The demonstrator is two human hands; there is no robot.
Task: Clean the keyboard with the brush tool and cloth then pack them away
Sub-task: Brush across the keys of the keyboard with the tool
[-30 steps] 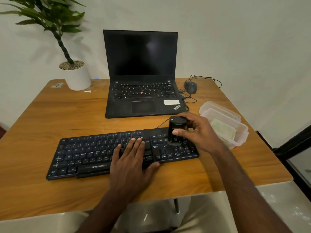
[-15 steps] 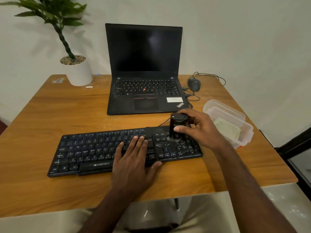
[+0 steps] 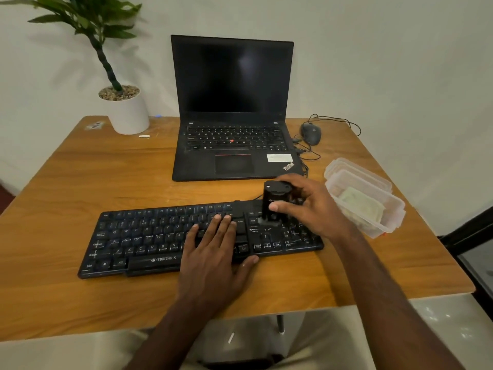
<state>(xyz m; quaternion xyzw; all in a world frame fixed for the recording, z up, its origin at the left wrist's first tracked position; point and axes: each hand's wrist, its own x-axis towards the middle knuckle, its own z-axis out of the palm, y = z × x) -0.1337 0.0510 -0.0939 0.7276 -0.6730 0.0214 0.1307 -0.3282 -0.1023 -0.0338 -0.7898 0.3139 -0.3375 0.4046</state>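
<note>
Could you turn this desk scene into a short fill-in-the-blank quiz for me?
1. The right hand grips the black ____, which stands upright on the keyboard.
2. The left hand lies ____ on the keys.
3. The cloth lies inside the clear ____.
4. The laptop screen is ____.

Missing words: brush; flat; box; dark
</note>
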